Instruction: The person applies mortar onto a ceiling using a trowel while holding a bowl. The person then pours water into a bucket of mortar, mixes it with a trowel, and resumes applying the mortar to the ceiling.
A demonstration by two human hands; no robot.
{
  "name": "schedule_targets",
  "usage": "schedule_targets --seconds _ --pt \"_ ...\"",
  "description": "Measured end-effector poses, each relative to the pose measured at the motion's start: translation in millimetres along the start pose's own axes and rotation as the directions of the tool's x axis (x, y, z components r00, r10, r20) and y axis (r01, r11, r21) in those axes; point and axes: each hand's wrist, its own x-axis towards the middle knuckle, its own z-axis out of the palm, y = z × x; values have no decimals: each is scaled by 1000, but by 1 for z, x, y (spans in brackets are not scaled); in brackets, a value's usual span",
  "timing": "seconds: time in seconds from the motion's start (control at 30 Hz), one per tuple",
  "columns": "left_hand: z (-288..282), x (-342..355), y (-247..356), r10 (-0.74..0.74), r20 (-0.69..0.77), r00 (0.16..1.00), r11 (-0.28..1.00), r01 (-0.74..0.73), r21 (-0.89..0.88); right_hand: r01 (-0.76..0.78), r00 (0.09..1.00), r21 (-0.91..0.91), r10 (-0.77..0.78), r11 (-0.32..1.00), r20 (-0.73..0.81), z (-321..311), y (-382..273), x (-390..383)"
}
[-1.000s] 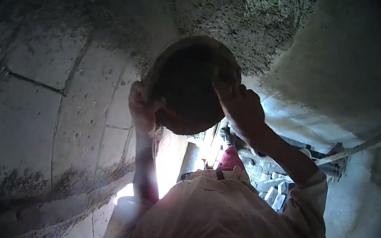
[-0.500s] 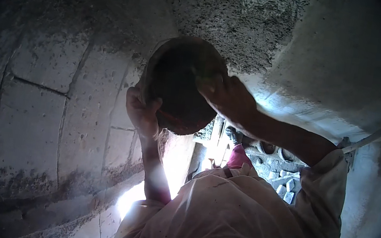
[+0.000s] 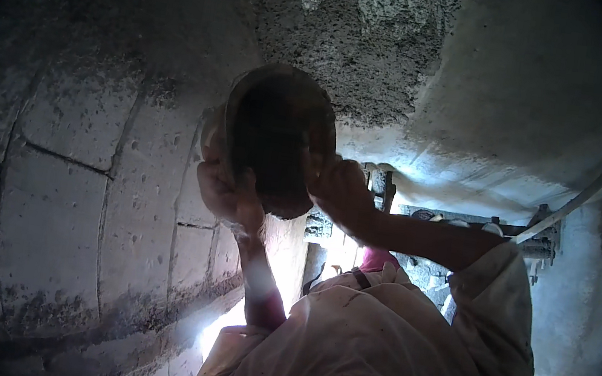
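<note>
Raised in front of me is a dark, round, shallow pan [image 3: 278, 128], tilted so that its shadowed inside faces me. My left hand [image 3: 230, 192] is closed on its lower left edge, with the thumb over the rim. At the lower right rim my right hand [image 3: 344, 192] is curled, its fingers reaching over the edge into the shadow. Whatever lies in the pan is too dark to make out. Behind and above it, a rough grey patch of plaster [image 3: 342, 49] covers part of the wall.
A wall of large pale blocks [image 3: 145, 190] with dark joints rises on the left. Smooth plaster [image 3: 527, 88] spreads at the upper right. A pale pole [image 3: 576, 205] slants near dark timbers [image 3: 538, 238] on the right. Bright light comes from below.
The pan and both hands have shifted slightly left in view, and the right hand sits lower along the rim. My view has tilted, bringing the timbers on the right into sight.
</note>
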Motion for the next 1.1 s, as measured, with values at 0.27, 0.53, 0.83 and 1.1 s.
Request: schedule_targets --seconds 0.27,0.53,0.83,1.1 --pt "-22 -8 -6 -105 -77 992 986 113 118 10 1000 164 -10 986 -1 -22 19 20" --pt "-35 8 -1 -94 -98 991 976 111 186 100 943 254 -173 962 283 -15 19 3" --pt "-31 6 -3 -58 15 998 997 57 49 47 986 262 -87 964 143 -13 15 13" --pt "-32 13 5 66 183 981 997 -57 -54 -264 833 592 -129 761 538 -12 69 40"
